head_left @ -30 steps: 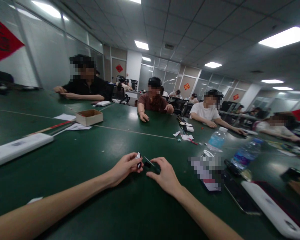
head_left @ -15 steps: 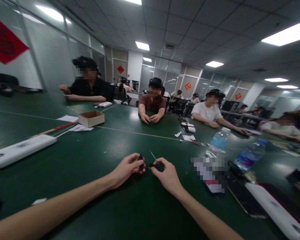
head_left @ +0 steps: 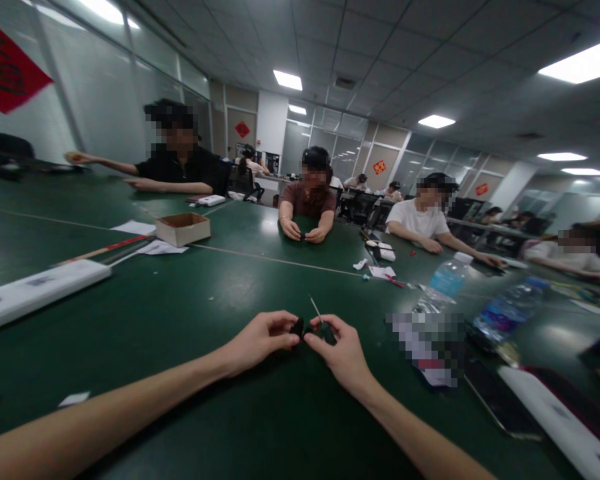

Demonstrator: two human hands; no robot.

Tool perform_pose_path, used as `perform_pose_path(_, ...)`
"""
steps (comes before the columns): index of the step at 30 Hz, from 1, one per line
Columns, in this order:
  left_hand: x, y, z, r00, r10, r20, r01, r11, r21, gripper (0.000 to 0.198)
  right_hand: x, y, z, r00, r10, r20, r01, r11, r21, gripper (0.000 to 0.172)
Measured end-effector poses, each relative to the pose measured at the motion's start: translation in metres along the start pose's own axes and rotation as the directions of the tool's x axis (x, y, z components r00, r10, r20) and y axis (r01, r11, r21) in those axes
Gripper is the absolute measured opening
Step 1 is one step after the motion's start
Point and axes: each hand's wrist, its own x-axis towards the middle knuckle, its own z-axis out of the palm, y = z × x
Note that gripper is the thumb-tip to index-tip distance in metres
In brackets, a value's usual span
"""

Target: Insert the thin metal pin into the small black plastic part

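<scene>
Table (head_left: 180,333) in dark green across the lower frame. At lower centre, left hand (head_left: 260,341) pinching a small black part (head_left: 297,327) between thumb and fingertips. Right hand (head_left: 344,352) just beside, fingertips narrowly closed on a thin pin (head_left: 315,309) slanting upward. Cardboard box (head_left: 183,229) at middle left, well apart.

An open cardboard box (head_left: 183,229) sits on the green table (head_left: 180,313). Left of the box and nearer lies a long white case (head_left: 40,291); papers (head_left: 155,249) lie just beside it; far to its right, a water bottle (head_left: 443,283)
</scene>
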Motion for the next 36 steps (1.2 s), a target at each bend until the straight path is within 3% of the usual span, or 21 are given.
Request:
perform_pose_path(6, -0.0008, -0.0002, 0.0019, 1.0, -0.016, -0.01, 0.016, 1.0, 0.015, 0.032, -0.0011, -0.0015, -0.0004, 0.994, 0.028, 0.101, -0.031, 0.999, 0.028, 0.02)
perform_pose_path(14, 0.0014, -0.0089, -0.0003, 1.0, 0.02, -0.022, -0.018, 0.996, 0.091, 0.036, -0.0006, -0.0009, 0.0016, 0.991, 0.036, 0.13, -0.038, 0.999, 0.011, 0.018)
perform_pose_path(19, 0.0002, -0.0072, 0.001, 0.999, 0.033, -0.004, -0.032, 0.992, 0.12, 0.029, -0.001, -0.0015, -0.0007, 0.988, 0.018, 0.156, -0.019, 1.0, 0.002, 0.016)
perform_pose_path(36, -0.0002, -0.0055, 0.0027, 1.0, 0.014, -0.024, -0.012, 0.996, 0.084, 0.033, 0.0, 0.0007, -0.0008, 0.99, 0.054, 0.131, -0.058, 0.998, 0.026, 0.02)
